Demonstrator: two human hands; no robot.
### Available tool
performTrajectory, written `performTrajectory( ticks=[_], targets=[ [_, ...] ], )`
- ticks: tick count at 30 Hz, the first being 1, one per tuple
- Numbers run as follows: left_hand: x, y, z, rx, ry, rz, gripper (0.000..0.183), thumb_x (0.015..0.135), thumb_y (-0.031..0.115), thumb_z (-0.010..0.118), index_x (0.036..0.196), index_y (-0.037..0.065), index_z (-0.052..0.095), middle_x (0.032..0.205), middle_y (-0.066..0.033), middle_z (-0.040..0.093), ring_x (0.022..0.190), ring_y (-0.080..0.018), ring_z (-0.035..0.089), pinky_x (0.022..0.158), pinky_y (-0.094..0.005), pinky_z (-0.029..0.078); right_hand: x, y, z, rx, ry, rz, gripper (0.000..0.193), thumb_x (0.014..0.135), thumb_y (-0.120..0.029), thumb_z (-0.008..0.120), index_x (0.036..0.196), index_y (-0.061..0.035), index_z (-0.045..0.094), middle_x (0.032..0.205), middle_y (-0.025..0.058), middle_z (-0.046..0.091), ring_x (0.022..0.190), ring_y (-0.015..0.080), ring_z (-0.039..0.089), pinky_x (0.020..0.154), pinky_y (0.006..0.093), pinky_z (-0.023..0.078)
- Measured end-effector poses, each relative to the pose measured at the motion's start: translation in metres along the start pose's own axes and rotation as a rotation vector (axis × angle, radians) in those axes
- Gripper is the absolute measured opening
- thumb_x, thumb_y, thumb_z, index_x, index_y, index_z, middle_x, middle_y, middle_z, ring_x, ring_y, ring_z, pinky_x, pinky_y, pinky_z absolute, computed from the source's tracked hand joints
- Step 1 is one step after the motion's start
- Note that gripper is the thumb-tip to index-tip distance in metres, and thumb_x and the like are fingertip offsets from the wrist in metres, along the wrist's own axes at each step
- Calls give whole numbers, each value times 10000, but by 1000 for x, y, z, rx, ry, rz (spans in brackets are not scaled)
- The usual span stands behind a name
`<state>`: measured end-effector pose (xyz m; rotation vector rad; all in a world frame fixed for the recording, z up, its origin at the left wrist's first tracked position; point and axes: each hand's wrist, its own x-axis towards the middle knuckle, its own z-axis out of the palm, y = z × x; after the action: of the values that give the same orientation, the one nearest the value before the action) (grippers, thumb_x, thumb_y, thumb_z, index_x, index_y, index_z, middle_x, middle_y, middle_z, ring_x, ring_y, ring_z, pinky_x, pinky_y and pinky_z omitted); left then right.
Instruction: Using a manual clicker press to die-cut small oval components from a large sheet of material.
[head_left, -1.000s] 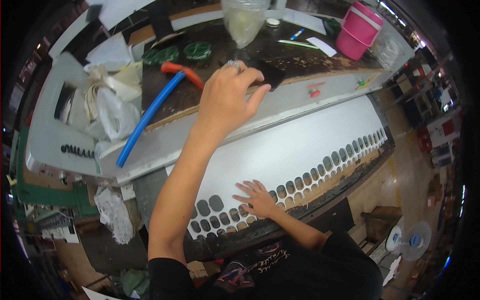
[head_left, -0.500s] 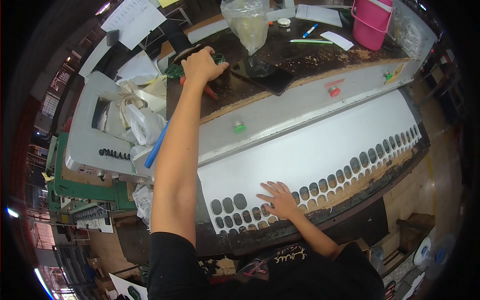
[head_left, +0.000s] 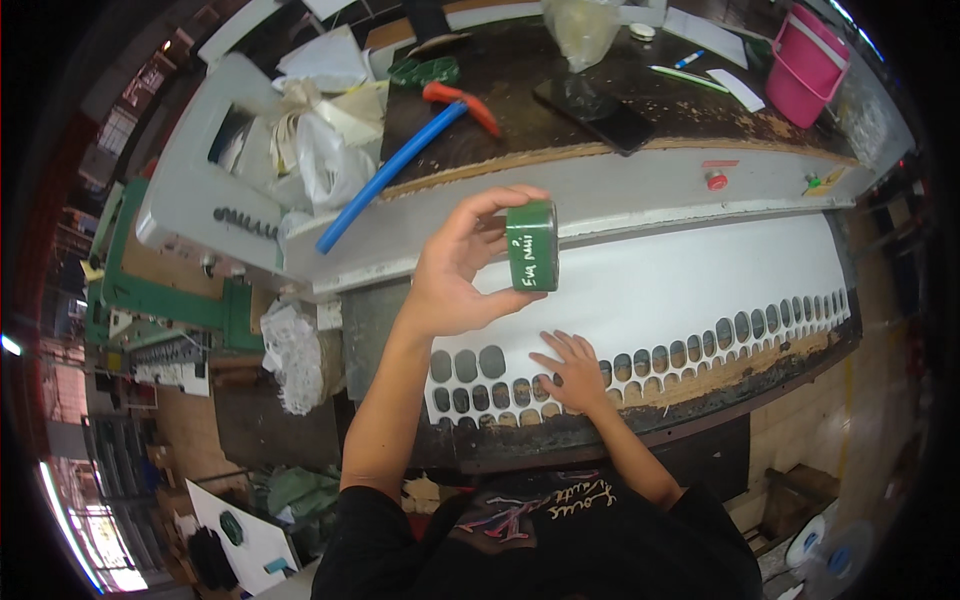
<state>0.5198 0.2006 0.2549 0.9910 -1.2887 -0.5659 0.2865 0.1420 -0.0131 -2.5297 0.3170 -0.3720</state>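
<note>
there are one perforated sheet [head_left: 700, 270], one held green piece [head_left: 531, 246], one hammer [head_left: 393, 172], one phone [head_left: 617, 124], two pens [head_left: 690, 59] and one bucket [head_left: 806, 72].

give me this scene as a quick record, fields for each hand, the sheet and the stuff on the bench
left hand: the hand holds a green piece, apparently raised over the sheet
grip: thumb and fingers at opposite ends of the piece
right hand: the hand lies on the white sheet, fingers spread
sheet: oval holes along the near edge, three more behind them at the left
dark bench top: red-headed hammer with blue handle, phone, pink bucket
</note>
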Motion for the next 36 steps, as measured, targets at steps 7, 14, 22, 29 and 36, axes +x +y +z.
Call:
performTrajectory(
  ticks=[7, 14, 22, 29, 36],
  targets=[
    [-89, -16, -12, 76, 110, -287, 907, 676, 3, 938, 1476, 17, 510, 1421, -163, 577, 1209, -201, 615, 1029, -359, 539, 15, -3, 1, -25, 4, -34, 450, 864, -337, 722, 1303, -237, 717, 1548, 90, 528, 1429, 339, 466, 1190, 538, 327],
    [-243, -148, 32, 741, 165, -600, 775, 681, 191, 870, 1407, 96, 616, 1222, -214, 594, 1147, -404, 603, 976, -435, 515, 8, 0, 0, 158, 122, 51, 754, 737, -286, 863, 1404, -55, 599, 1367, 165, 650, 1277, 395, 559, 1124, 499, 373],
    [-300, -158, 64, 597, 506, -530, 847, 825, 186, 828, 1562, 68, 428, 1422, -262, 577, 1277, -451, 545, 1084, -500, 429, 41, -18, 27, 102, -24, -28, 929, 665, -372, 933, 1473, -110, 553, 1322, 119, 661, 1290, 394, 499, 1142, 504, 319],
    [-302, -146, 46, 692, 363, -424, 767, 852, 153, 781, 1547, 73, 467, 1414, -159, 632, 1328, -362, 548, 1120, -472, 390, 54, -8, 30, 314, -49, 70, 883, 678, -301, 942, 1459, -100, 584, 1244, 132, 690, 1153, 298, 607, 1072, 453, 406],
    [-299, -143, 58, 660, 429, -463, 749, 865, 176, 785, 1531, 66, 460, 1400, -133, 653, 1343, -354, 541, 1144, -482, 370, 18, 0, 19, 1322, 221, 291, 897, 825, -560, 842, 1434, 28, 547, 1450, 156, 597, 1349, 287, 563, 1152, 436, 403]
  ],
)
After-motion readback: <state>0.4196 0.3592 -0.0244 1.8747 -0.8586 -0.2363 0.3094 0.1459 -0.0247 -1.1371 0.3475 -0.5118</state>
